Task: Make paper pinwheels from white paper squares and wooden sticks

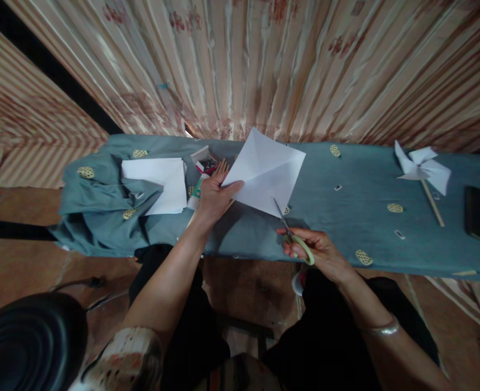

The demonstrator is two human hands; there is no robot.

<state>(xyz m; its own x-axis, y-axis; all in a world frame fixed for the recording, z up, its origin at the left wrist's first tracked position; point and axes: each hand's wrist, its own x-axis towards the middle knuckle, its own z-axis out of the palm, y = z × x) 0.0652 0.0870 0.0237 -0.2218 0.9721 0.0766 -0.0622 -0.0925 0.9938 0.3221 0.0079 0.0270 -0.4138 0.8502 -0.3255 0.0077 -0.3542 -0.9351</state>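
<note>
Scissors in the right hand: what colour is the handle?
The handle is pale yellowish green, shown in the head view.

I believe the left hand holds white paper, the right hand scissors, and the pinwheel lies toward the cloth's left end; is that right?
Not quite: the head view shows the pinwheel toward the right end of the cloth. The left hand holds white paper, the right hand scissors.

Silver bangle (387, 328) on right arm (366, 304); dark-patterned cream sleeve (128, 353); black trousers (321, 326).
</note>
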